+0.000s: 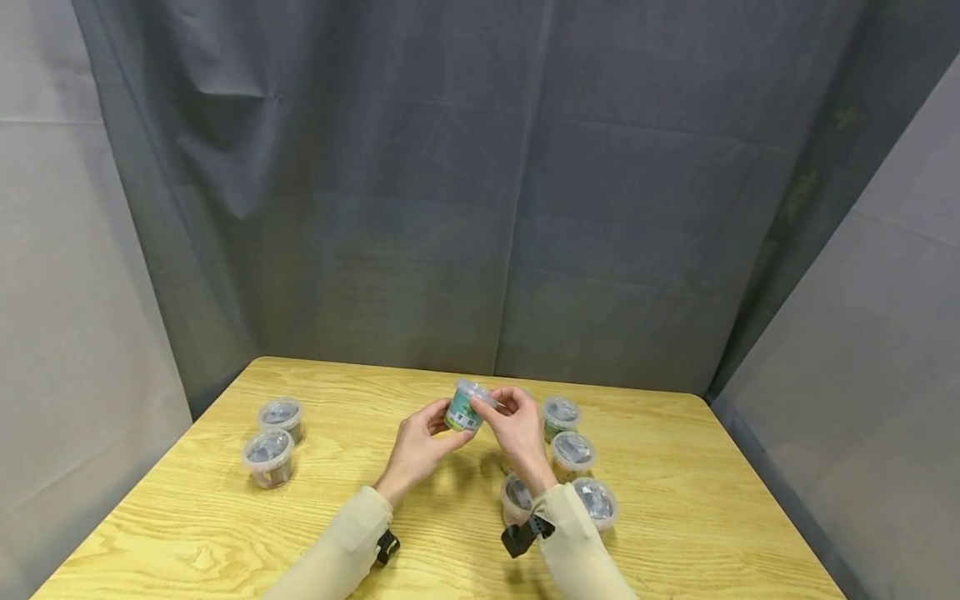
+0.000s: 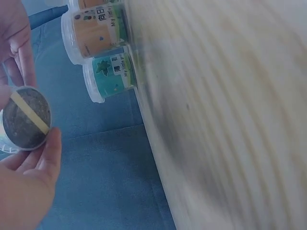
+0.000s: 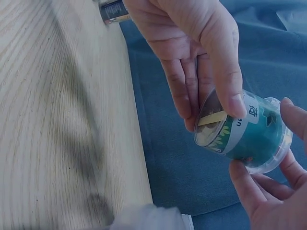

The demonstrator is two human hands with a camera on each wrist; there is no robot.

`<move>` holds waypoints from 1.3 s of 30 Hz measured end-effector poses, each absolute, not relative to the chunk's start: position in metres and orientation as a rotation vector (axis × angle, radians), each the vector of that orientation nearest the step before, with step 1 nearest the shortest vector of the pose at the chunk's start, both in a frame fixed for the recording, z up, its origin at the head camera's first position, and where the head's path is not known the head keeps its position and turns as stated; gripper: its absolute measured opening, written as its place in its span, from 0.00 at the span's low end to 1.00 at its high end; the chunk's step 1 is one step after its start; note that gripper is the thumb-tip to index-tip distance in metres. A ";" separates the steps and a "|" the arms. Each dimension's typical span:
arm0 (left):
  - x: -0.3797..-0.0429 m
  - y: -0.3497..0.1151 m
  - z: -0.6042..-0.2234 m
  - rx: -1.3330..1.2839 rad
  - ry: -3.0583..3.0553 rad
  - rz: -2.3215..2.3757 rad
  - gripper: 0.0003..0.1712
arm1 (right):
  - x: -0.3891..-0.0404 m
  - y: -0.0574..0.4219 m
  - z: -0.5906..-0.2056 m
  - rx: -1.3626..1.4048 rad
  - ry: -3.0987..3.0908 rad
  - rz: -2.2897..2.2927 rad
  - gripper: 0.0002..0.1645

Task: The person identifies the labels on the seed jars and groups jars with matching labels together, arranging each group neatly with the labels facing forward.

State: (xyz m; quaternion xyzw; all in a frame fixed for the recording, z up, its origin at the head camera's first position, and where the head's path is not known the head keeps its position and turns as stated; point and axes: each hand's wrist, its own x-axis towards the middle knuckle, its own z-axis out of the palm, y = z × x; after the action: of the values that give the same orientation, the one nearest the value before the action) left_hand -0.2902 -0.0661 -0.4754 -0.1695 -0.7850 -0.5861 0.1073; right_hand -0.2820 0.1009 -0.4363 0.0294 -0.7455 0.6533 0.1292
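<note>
A small lidded plastic cup with a green leaf-print label is held tilted above the table between both hands. My left hand grips its lower part, thumb on one side and fingers on the other. At the lid end, the thumb and fingers of my right hand pinch the cup. In the left wrist view the cup's clear base shows dark contents and a pale yellow strip. The lid appears to be on.
Two similar lidded cups stand at the table's left. Several more, including one with a clear lid, stand on the right, partly behind my right forearm. A dark curtain hangs beyond the wooden table.
</note>
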 end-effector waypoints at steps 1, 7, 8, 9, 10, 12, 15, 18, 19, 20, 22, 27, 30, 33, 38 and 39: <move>-0.290 -0.066 -0.476 -0.502 -2.311 -1.728 0.34 | -0.282 0.101 -0.436 0.081 -2.166 1.902 0.23; -0.292 -0.069 -0.476 -0.523 -2.316 -1.778 0.35 | -0.281 0.106 -0.433 0.092 -2.196 1.880 0.22; -0.293 -0.070 -0.476 -0.528 -2.313 -1.796 0.35 | -0.281 0.107 -0.433 0.101 -2.208 1.872 0.22; -0.294 -0.071 -0.476 -0.537 -2.307 -1.811 0.35 | -0.281 0.108 -0.433 0.110 -2.222 1.861 0.22; -0.294 -0.071 -0.475 -0.546 -2.301 -1.826 0.35 | -0.281 0.108 -0.433 0.118 -2.239 1.852 0.21; -0.296 -0.073 -0.473 -0.570 -2.281 -1.854 0.33 | -0.281 0.110 -0.433 0.143 -2.276 1.818 0.21; -0.291 -0.076 -0.457 -0.623 -2.289 -1.864 0.30 | -0.282 0.112 -0.434 0.198 -2.325 1.739 0.19; -0.283 -0.078 -0.439 -0.672 -2.345 -1.841 0.26 | -0.282 0.114 -0.433 0.239 -2.365 1.674 0.17; -0.281 -0.079 -0.433 -0.697 -2.370 -1.824 0.26 | -0.282 0.115 -0.433 0.250 -2.379 1.655 0.17; -0.282 -0.079 -0.432 -0.718 -2.382 -1.803 0.25 | -0.282 0.115 -0.432 0.253 -2.394 1.645 0.17; -0.284 -0.080 -0.430 -0.766 -2.402 -1.771 0.24 | -0.282 0.116 -0.430 0.258 -2.426 1.625 0.17; -0.302 -0.081 -0.440 -0.827 -2.399 -1.717 0.22 | -0.285 0.118 -0.424 0.283 -2.513 1.582 0.16; -0.314 -0.083 -0.448 -0.828 -2.389 -1.722 0.19 | -0.289 0.119 -0.422 0.284 -2.564 1.556 0.13; -0.319 -0.084 -0.451 -0.825 -2.395 -1.705 0.16 | -0.292 0.120 -0.422 0.291 -2.607 1.527 0.11; -0.325 -0.083 -0.452 -0.793 -2.437 -1.610 0.16 | -0.300 0.122 -0.421 0.331 -2.657 1.483 0.08; -0.327 -0.082 -0.452 -0.789 -2.444 -1.589 0.16 | -0.302 0.123 -0.421 0.345 -2.663 1.478 0.08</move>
State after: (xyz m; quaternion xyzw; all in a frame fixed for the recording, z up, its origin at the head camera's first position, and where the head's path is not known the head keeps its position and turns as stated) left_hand -0.3269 -0.0824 -0.4520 -0.2607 -0.8078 -0.5252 0.0606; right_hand -0.3024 0.1231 -0.4211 0.1126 -0.8681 0.4820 0.0383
